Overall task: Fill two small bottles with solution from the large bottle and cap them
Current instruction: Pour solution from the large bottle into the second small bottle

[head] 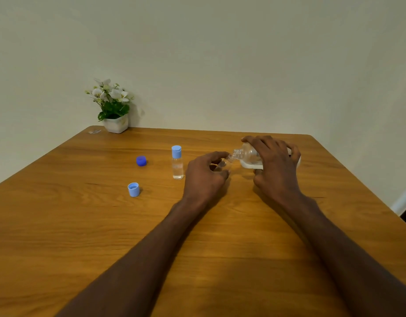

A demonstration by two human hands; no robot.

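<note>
Two bare forearms reach in from the near edge over the wooden table (60, 225). The left hand (205, 175) is curled around a small open bottle (227, 161), of which only the neck and a bit of the clear body show past the fingers. The right hand (274, 163) grasps the large bottle (247, 154) from above, tipped on its side with its open threaded mouth pointing left and meeting the mouth of the small bottle. The large bottle is clear near the neck, with a white label under the palm; no writing on it can be read.

Left of the hands, nearer the camera, a light blue cap (133, 189) sits open side up on the table. Just left of the left hand stands a second small bottle (177, 162), upright, clear, with a light blue flip cap on; it seems filled, though the level is hard to tell. It bears faint marks, too blurred to read. Farther left lies a dark blue cap (141, 161), well apart from the hands.

At the far left corner a white pot (116, 125) of white flowers stands against the wall, beside a small clear scrap (94, 131) too blurred to identify.
</note>
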